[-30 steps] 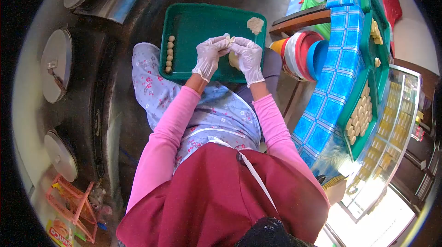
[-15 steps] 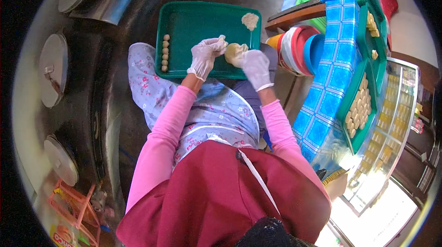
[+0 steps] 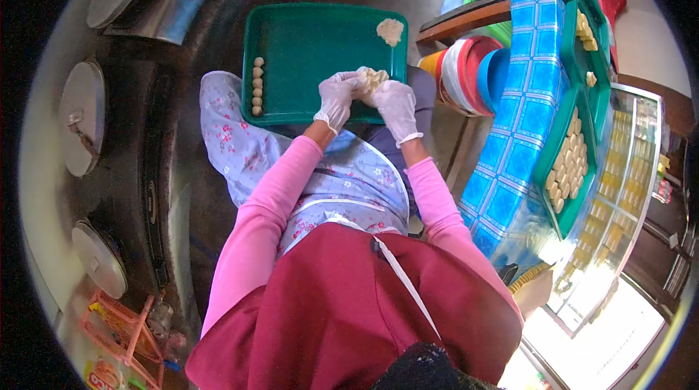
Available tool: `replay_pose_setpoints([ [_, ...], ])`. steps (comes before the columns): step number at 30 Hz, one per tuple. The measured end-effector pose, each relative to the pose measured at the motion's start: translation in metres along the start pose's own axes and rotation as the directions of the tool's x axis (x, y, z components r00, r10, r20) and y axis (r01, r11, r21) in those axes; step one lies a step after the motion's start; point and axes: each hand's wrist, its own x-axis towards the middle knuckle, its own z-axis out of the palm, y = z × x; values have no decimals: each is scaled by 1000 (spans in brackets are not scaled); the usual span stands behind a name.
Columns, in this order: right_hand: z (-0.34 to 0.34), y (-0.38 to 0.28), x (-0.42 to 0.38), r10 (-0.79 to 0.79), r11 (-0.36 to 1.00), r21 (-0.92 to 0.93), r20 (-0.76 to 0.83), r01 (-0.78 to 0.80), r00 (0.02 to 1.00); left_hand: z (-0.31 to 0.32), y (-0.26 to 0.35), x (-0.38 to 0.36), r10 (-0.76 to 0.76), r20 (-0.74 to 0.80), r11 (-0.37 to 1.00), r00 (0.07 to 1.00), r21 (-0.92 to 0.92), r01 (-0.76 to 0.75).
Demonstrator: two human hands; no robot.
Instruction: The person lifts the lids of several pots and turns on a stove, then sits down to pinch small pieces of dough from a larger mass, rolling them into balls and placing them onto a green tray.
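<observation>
Both hands wear white gloves and meet at a lump of pale dough [image 3: 375,80] over the near right part of a green tray [image 3: 313,13]. My left hand [image 3: 339,97] has its fingers closed on the dough's left side. From the right, my right hand [image 3: 397,105] grips the same lump; its fingertips are partly hidden. A column of several small dough balls [image 3: 258,86] lies along the tray's left side. In its far right corner sits a patch of pale flour or crumbly dough [image 3: 390,31]. The tray rests at my lap.
To the right, a table with a blue checked cloth [image 3: 518,113] carries a green tray [image 3: 547,193] of several round dough pieces [image 3: 566,164]. Stacked buckets [image 3: 489,77] stand beside it. At left are round metal lids [image 3: 81,117] and an orange plastic rack [image 3: 120,332].
My left hand has moved right and my right hand slightly left, so both now meet at the dough. Before, the left hand was apart from the lump, pinching near it.
</observation>
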Motion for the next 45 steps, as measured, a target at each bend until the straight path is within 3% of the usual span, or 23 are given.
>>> replay_pose_setpoints([
  [1,-4,-4,1,4,998,65,31,-6,1000,0,-4,-1,11,-41,999,999,38,-9],
  [2,-11,-6,-1,220,864,426,163,-269,962,-1,-6,1,18,-54,999,998,50,-15],
  [3,-31,-23,5,421,543,682,283,-490,861,1,-4,1,28,-66,998,997,60,-24],
  [5,-46,-21,6,483,195,788,441,-584,756,3,-4,-2,23,-70,999,997,29,-21],
  [6,-59,-30,8,477,4,845,469,-535,743,3,-3,-2,15,-59,1000,998,-11,-16],
  [10,-65,-36,18,475,138,858,380,-494,793,2,5,-7,-46,90,992,995,-115,56],
  [13,-34,-29,18,491,132,875,351,-466,798,-4,16,-18,-10,252,983,968,-175,56],
  [17,-22,-33,22,576,320,722,365,-613,732,-5,26,-29,59,257,995,964,-88,-38],
  [18,-16,-32,21,557,404,760,237,-509,796,-3,29,-32,75,247,996,966,-58,-62],
  [21,-10,-26,23,545,534,703,138,-469,827,0,36,-36,117,230,993,966,7,-122],
  [24,-16,-30,28,508,176,798,428,-576,748,-4,40,-34,122,225,986,967,84,-144],
  [27,-23,-36,28,447,121,822,455,-556,770,-8,44,-30,121,212,978,970,144,-153],
  [30,-18,-31,29,418,49,788,542,-614,729,-10,47,-30,78,164,982,983,157,-104],
  [34,-11,-33,22,454,78,826,469,-558,758,-17,43,-22,-30,117,996,993,87,20],
  [36,-9,-37,20,439,161,856,385,-492,812,-25,32,-15,175,213,981,961,47,-189],
  [38,-12,-41,19,417,368,849,214,-379,883,-30,24,-11,303,282,909,910,200,-365],
  [40,-13,-44,17,375,513,809,90,-287,923,-19,45,-32,336,349,703,875,525,-479],
  [41,-13,-45,17,352,563,787,48,-252,935,-20,42,-27,218,238,903,947,318,-288],
  [42,-12,-46,18,325,610,762,7,-216,946,-19,40,-20,63,163,995,985,62,-74],
  [43,-9,-47,19,399,549,793,27,-263,916,-20,37,-14,-109,132,968,985,-211,135],
  [45,-3,-50,20,537,411,844,81,-344,840,-18,29,-11,-93,80,966,992,-233,110],
])
